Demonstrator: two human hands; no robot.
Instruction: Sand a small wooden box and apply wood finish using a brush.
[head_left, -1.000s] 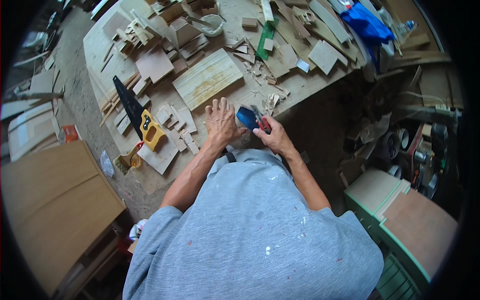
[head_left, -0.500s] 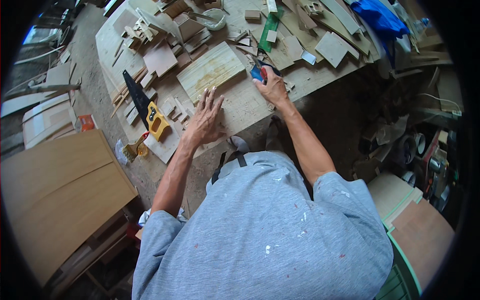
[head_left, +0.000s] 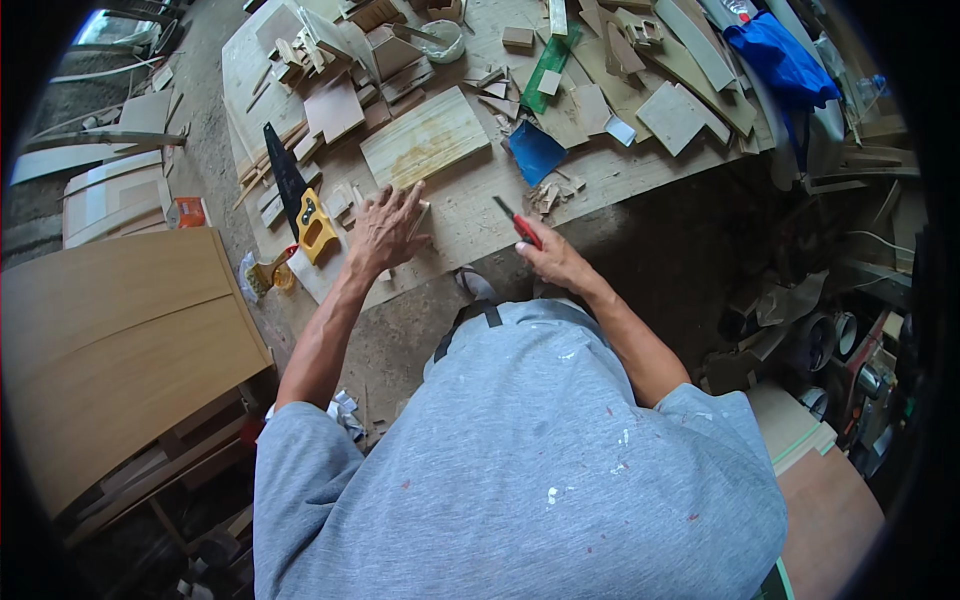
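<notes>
My left hand is at the bench's near edge, fingers apart over small pale wood pieces, with a thin strip partly hidden beside them. My right hand grips a red-handled tool with a narrow dark tip, apparently a utility knife. Beyond it a blue flat piece lies beside wood shavings. A yellowish board lies above my left hand. A handsaw with a yellow handle lies to the left, near a paintbrush.
The workbench carries several offcuts, a green strip, a white pot and a blue bag. Veneered panels stand lower left. Cans and scrap crowd the dark floor at right.
My right hand moved up to the bench, then back down with the red tool; the blue piece now lies on the bench. My left hand moved left.
</notes>
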